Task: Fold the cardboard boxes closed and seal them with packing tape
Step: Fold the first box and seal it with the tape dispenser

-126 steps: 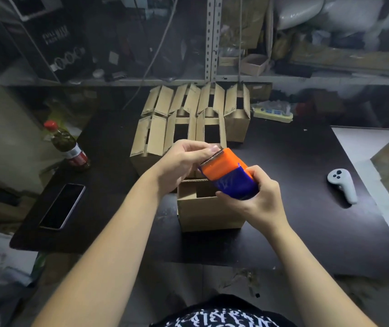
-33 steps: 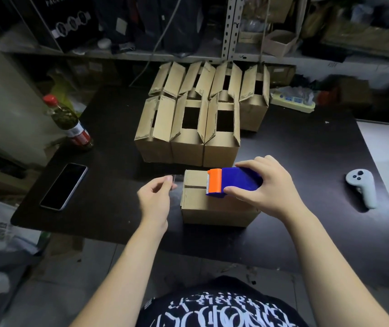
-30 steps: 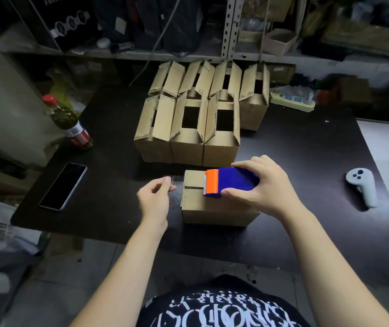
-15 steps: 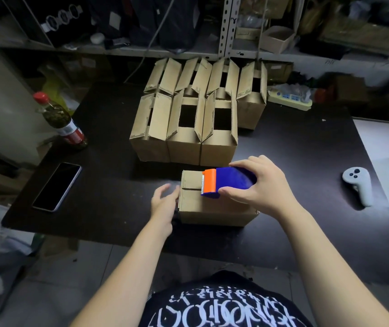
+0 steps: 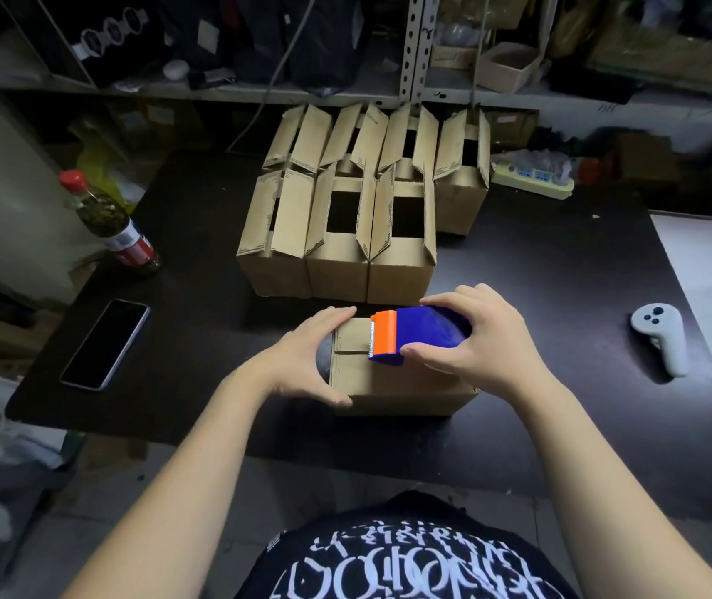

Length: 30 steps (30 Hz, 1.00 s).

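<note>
A small cardboard box (image 5: 402, 389) with its flaps folded down sits near the front edge of the dark table (image 5: 561, 296). My right hand (image 5: 471, 339) holds a blue and orange tape dispenser (image 5: 410, 337) flat on the box top, orange end pointing left. My left hand (image 5: 306, 356) wraps the box's left end, thumb on the front face and fingers over the back edge. Several open boxes (image 5: 358, 218) with raised flaps stand in two rows behind it.
A black phone (image 5: 106, 343) lies at the table's left front and a red-capped bottle (image 5: 110, 224) stands behind it. A grey controller (image 5: 661, 343) lies at the right. A power strip (image 5: 531, 181) sits at the back right. Cluttered shelves run behind the table.
My left hand has moved right from beside the box and now clasps its left end. The dispenser in my right hand has slid slightly left along the box top.
</note>
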{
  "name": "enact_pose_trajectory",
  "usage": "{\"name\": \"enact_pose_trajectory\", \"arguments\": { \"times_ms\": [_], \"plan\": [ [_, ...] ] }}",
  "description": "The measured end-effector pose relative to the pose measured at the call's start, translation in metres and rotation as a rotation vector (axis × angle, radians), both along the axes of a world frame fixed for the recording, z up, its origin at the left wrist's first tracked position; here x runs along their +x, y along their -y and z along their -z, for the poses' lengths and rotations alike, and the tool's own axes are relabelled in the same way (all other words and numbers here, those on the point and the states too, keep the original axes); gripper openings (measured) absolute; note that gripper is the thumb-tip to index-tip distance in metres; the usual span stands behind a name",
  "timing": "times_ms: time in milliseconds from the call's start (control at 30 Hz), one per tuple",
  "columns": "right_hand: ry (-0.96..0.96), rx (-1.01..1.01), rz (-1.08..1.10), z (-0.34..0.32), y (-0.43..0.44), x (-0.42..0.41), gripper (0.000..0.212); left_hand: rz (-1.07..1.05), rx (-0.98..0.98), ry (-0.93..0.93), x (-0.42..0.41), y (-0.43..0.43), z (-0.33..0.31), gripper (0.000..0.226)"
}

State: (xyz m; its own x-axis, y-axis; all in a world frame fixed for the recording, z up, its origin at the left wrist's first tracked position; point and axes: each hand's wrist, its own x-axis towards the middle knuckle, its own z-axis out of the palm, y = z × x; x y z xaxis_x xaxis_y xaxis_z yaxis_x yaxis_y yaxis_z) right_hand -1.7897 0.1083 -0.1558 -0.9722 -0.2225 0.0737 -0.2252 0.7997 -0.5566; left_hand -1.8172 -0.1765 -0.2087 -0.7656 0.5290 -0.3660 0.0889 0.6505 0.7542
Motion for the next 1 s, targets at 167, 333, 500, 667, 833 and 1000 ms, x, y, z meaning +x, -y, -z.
{"name": "enact_pose_trajectory", "arguments": {
  "times_ms": [167, 333, 500, 667, 833, 1000],
  "plan": [
    [0.014, 0.0, 0.0, -0.003, 0.001, 0.0, 0.076, -0.068, 0.012, -0.077, -0.006, -0.007, 0.002, 0.112],
    [0.012, 0.011, -0.018, -0.008, 0.0, -0.001, 0.076, -0.079, 0.054, -0.09, -0.009, -0.002, 0.004, 0.111],
    [0.063, 0.014, -0.029, -0.011, -0.003, -0.002, 0.074, -0.095, 0.053, -0.064, -0.005, -0.001, 0.006, 0.108],
    [0.073, -0.033, -0.058, -0.007, -0.014, -0.001, 0.042, -0.031, -0.061, -0.114, 0.001, -0.004, 0.002, 0.105],
    [0.277, -0.231, -0.128, -0.011, -0.031, -0.016, 0.047, -0.132, -0.043, -0.19, 0.01, -0.016, 0.0, 0.091],
    [0.283, -0.286, -0.134, -0.008, -0.035, -0.026, 0.048, -0.122, -0.097, -0.162, 0.006, -0.027, -0.008, 0.092]
  ]
}}
